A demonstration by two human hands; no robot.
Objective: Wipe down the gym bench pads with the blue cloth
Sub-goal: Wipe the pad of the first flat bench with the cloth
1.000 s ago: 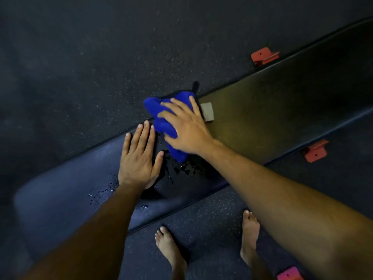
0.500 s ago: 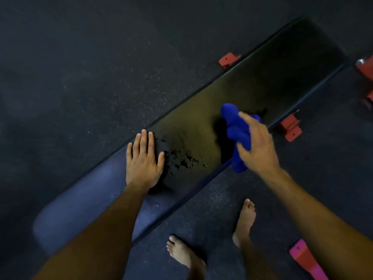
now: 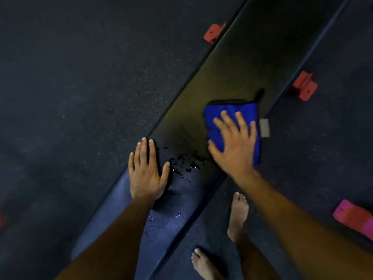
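Note:
A long dark bench pad point(image 3: 232, 73) runs diagonally from the bottom left to the top right. The folded blue cloth point(image 3: 219, 115) lies flat on the pad near its right edge, with a grey tag sticking out on its right side. My right hand point(image 3: 234, 146) presses flat on the cloth with its fingers spread. My left hand point(image 3: 146, 172) rests flat on the pad, fingers straight, to the left of the cloth. A patch of wet droplets point(image 3: 185, 160) glistens on the pad between my two hands.
Red metal bench feet stand on the dark speckled floor: one foot point(image 3: 214, 33) left of the pad, one foot point(image 3: 303, 86) to its right, and a pink-red foot point(image 3: 353, 218) at the right edge. My bare feet point(image 3: 239, 211) stand beside the pad's near edge.
My right hand has laid the cloth, bunched up and gripped half a second ago, flat on the pad and now presses on it with spread fingers. My left hand has stayed planted.

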